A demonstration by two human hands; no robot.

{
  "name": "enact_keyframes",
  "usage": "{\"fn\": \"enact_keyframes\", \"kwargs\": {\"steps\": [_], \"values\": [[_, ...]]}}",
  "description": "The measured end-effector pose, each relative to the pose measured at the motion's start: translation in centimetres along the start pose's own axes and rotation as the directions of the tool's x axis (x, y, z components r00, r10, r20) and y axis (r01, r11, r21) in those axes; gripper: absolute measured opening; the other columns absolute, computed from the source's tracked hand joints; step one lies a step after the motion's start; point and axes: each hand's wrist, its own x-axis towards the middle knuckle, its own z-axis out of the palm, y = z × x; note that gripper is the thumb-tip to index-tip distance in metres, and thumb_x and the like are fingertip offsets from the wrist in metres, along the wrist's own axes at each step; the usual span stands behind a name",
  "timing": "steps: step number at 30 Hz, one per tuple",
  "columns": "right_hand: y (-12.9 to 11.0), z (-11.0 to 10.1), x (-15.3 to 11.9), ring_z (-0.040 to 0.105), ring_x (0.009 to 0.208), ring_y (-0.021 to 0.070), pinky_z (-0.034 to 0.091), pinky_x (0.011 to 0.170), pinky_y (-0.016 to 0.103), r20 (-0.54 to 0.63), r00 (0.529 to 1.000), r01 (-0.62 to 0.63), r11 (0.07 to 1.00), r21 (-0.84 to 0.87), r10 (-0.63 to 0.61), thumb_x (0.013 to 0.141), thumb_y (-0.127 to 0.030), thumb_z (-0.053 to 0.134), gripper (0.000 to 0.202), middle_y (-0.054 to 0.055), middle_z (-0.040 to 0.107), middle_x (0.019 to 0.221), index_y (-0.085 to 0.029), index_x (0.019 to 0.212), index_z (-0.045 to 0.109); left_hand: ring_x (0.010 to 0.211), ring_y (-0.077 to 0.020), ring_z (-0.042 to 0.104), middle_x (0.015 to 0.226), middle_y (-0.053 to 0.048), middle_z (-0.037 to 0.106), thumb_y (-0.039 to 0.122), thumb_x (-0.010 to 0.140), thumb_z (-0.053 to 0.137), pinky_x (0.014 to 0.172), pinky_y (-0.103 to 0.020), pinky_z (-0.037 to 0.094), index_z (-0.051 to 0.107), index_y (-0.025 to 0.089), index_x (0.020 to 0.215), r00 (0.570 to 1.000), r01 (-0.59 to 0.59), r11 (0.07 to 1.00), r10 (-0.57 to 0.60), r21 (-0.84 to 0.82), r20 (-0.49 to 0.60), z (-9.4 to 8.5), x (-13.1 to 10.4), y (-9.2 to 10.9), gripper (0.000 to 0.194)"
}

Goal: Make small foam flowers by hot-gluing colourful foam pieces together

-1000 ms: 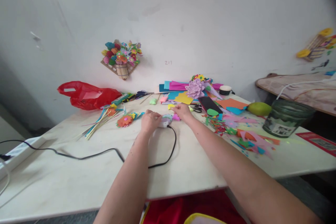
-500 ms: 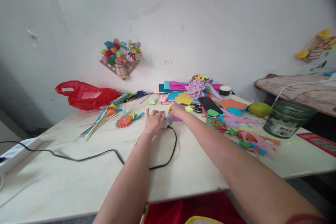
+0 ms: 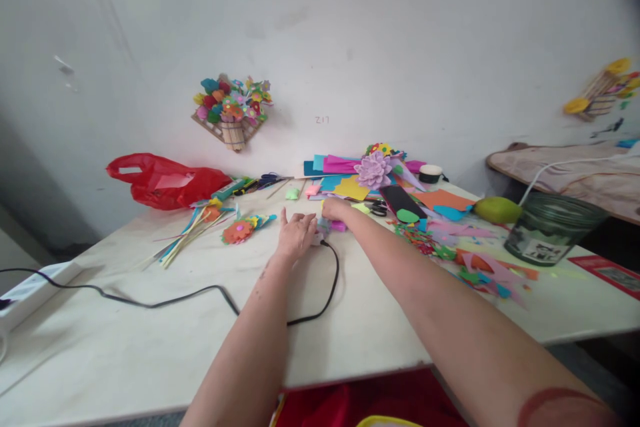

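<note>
My left hand lies palm down with its thumb apart and fingers stretched forward. It is over or beside a small pale device, mostly hidden, from which a black cord runs. Just right of it, my right hand is closed with its fingers pinched together. What those fingers hold, if anything, is hidden. A small purple piece sits below the right hand. To the left lies an orange foam flower with yellow and blue pieces behind it.
Scissors, a black phone-like slab and foam sheets lie behind the right arm. Colourful scraps, a green fruit and a green jar are right. Left are a red bag and power strip.
Both hands stay almost in the same place. My left fingers lie slightly flatter, and the view has shifted a little.
</note>
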Motion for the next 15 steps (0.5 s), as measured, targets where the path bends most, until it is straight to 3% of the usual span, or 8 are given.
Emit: {"fn": "enact_keyframes", "kwargs": {"steps": [8,15], "values": [[0.4,-0.2,0.1,0.06,0.086,0.0221,0.045,0.069,0.028,0.009,0.999,-0.044,0.998,0.05,0.043,0.068,-0.017,0.052,0.027,0.013,0.065,0.095,-0.014,0.091,0.066,0.107,-0.0192,0.048,0.106,-0.006,0.061,0.026,0.088,0.026,0.102,-0.053,0.004,0.053,0.023,0.109,1.0,0.009,0.999,-0.01,0.037,0.023,-0.9,-0.2,0.7,0.034],[0.4,0.5,1.1,0.059,0.089,0.0246,0.045,0.07,0.03,0.036,0.998,-0.05,0.997,0.064,0.048,0.067,-0.024,0.056,0.032,0.014,0.064,0.099,-0.012,0.095,0.064,0.105,-0.0196,0.049,0.103,-0.005,0.063,0.026,0.088,0.026,0.102,-0.055,0.004,0.053,0.024,0.108,1.0,-0.003,0.999,0.002,0.043,0.03,-1.1,-0.3,0.8,0.034]]}}
